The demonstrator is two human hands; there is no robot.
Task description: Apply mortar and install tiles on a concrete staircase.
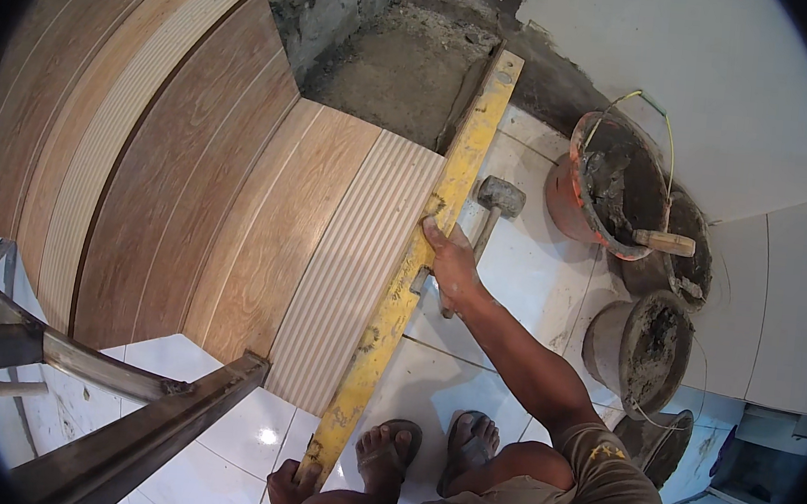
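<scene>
A long yellow spirit level (378,341), worn and smeared, lies along the front edge of the ribbed stair tread (355,257). Around its near end my left hand (290,490) is closed, low in the view. My right hand (452,264) grips it about midway, thumb on the upper face and the other fingers partly hidden. Just beyond my right hand, a mallet (501,196) with a dark head rests on the white floor tiles. Wood-look tiles (209,168) cover the steps to the left.
At right stand an orange bucket (571,204) of mortar with a wooden-handled trowel (665,242) across its rim, plus more mortar buckets (612,342). A metal railing (148,431) crosses the lower left. Bare cement (395,69) shows at the far landing. My sandalled feet (388,447) are on tiles.
</scene>
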